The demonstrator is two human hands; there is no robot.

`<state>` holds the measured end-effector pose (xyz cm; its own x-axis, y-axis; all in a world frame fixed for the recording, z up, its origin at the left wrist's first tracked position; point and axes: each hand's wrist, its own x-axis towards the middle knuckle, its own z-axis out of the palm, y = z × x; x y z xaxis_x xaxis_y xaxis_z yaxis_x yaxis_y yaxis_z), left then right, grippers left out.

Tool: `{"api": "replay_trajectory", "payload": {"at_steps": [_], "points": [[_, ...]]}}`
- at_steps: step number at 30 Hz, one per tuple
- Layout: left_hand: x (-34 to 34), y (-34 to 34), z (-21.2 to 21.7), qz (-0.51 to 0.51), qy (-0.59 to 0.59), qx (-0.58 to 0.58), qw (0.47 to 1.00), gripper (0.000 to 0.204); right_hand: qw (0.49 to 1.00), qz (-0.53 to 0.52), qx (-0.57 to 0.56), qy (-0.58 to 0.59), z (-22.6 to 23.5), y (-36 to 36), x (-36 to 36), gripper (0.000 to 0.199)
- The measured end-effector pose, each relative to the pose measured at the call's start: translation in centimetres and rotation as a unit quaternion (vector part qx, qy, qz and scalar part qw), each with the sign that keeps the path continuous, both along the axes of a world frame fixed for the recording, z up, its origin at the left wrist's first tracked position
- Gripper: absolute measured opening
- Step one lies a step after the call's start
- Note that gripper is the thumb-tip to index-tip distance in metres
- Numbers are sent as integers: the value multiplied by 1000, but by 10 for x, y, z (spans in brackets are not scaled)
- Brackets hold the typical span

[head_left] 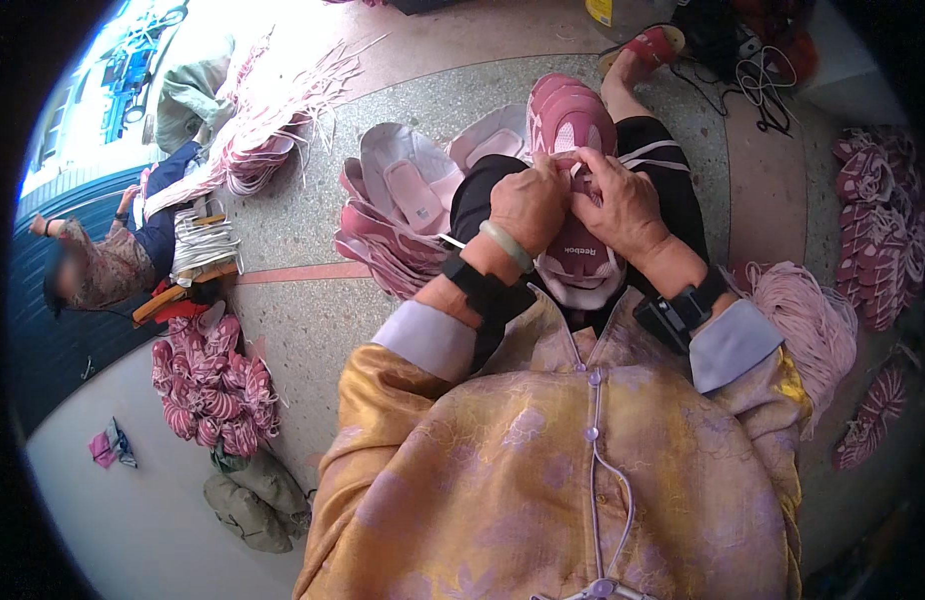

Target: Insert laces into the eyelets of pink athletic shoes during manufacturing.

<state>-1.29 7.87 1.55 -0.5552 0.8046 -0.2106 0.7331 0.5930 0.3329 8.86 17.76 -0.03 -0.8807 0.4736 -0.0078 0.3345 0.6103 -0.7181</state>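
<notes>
Lit hard from the upper left, blown out to white beside the pink bundle (258,150) and glaring across the nearby floor (413,58). Much dimmer toward the right, sinking to black at the corners. Bent strongly toward the rim, fisheye-style. Shiny on the gold left sleeve (368,395). Fairly clear at the left hand (530,206) and right hand (625,205); softer farther out, blurred over the other person's head (63,280).

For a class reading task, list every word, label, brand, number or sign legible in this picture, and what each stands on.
Pale lettering on the dark pink panel inside the pink and white shoe: legible, but not copied here.
Markings on the yellow-labelled container: too small to read.
Small dark mark on the flat, pale pink, insole-shaped piece: too small to read.
</notes>
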Motion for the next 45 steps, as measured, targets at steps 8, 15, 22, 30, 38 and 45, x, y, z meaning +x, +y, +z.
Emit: {"api": "replay_trajectory", "payload": {"at_steps": [8, 15, 22, 30, 38, 45], "points": [[3, -15, -14, 13, 36, 79, 996, 22, 992, -72, 96, 28, -10, -19, -13, 30], [7, -12, -16, 11, -5, 111, 994, 22, 984, 22, 153, 91, -20, 2, -3, 29], [2, -17, -12, -11, -46, 153, 987, 23, 993, -13, 100, 58, -13, -2, -5, 29], [3, -19, -2, 5, -69, 161, 984, 27, 986, -127, 100, 42, -15, -22, -13, 31], [2, -21, -2, 4, -53, 190, 980, 27, 982, -77, 172, 4, -16, -21, -10, 29], [-27, -20, -23, -66, -105, 227, 966, 20, 958, -44, 279, 39, -9, -22, -8, 30]]}}
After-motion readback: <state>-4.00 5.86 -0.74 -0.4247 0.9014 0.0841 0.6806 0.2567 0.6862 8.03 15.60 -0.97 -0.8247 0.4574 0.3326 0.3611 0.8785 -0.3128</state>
